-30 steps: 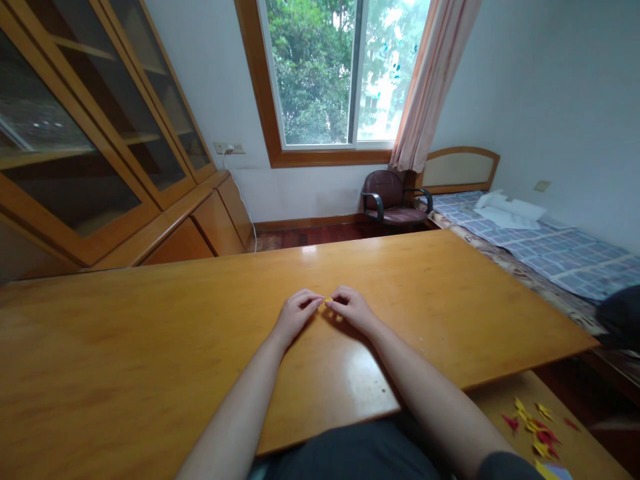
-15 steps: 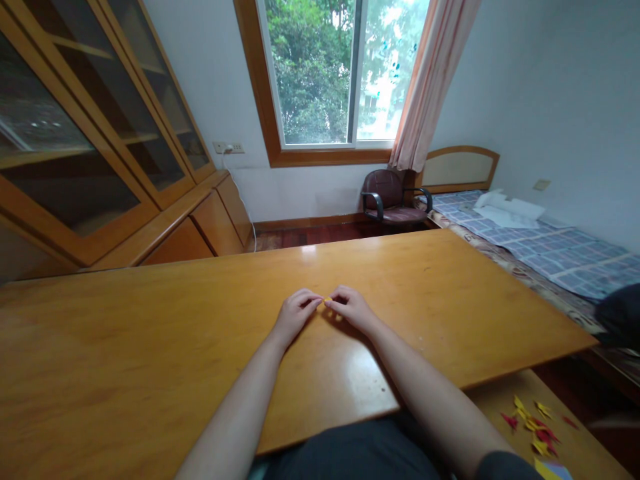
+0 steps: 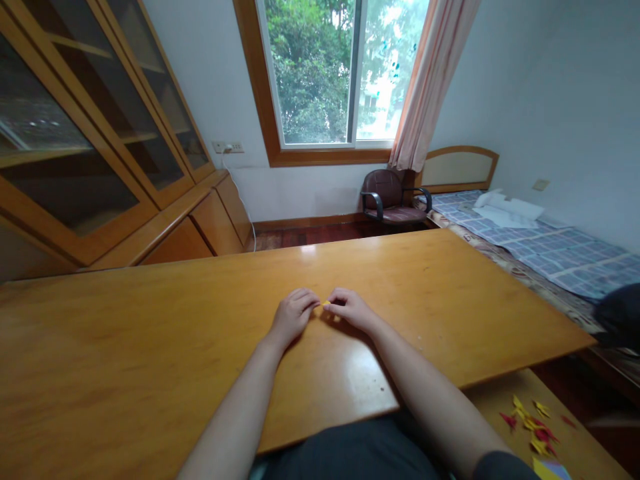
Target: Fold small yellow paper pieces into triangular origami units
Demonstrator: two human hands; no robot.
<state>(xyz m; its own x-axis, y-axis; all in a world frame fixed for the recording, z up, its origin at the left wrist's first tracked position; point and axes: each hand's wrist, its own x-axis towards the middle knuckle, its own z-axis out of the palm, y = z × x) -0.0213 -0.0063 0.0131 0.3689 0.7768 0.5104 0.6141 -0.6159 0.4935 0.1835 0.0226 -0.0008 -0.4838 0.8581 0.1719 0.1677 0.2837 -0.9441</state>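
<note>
Both my hands rest on the middle of a wooden table [image 3: 150, 347], fingertips meeting. My left hand [image 3: 291, 315] and my right hand [image 3: 351, 309] are curled in a pinch on a tiny yellow piece of paper [image 3: 326, 303] held between them just above the tabletop. Most of the paper is hidden by my fingers.
Several small red and yellow folded paper pieces [image 3: 533, 427] lie on a lower surface at bottom right. Wooden glass-door cabinets [image 3: 100, 153] stand at left. Behind the table are a dark chair [image 3: 390, 200], a bed [image 3: 540, 247] and a window [image 3: 345, 73].
My hands have stayed in place; the fingers shifted slightly on the yellow paper, and the view has hardly moved.
</note>
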